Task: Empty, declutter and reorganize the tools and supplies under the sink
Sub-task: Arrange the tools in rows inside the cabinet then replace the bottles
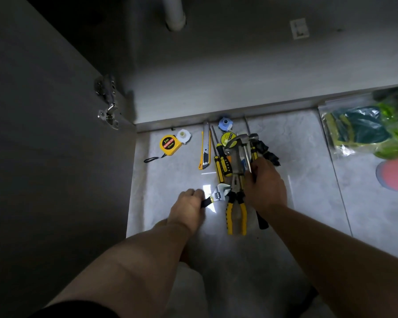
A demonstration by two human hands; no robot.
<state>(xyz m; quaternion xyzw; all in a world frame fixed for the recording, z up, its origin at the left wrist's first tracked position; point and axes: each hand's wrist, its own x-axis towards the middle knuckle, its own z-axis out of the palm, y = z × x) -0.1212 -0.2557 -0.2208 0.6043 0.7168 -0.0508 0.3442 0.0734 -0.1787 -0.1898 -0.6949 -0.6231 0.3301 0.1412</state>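
Tools lie on the pale floor tiles in front of the open sink cabinet. My left hand (189,208) grips the black handle of an adjustable wrench (220,191), whose silver jaw points right. My right hand (265,183) grips the shaft of a claw hammer (239,143) together with a thin metal rod; the hammer's black grip sticks out below my wrist. Yellow-handled pliers (236,212) lie between my hands. Two yellow-and-black screwdrivers (222,165) and a yellow utility knife (205,150) lie just behind them.
A yellow 2 m tape measure (169,144) and a white plastic nut (183,136) lie at the left, a blue fitting (225,123) by the cabinet edge. A bag of green sponges (365,127) lies right. The cabinet door (55,134) stands open left; a white drain pipe (175,14) hangs inside.
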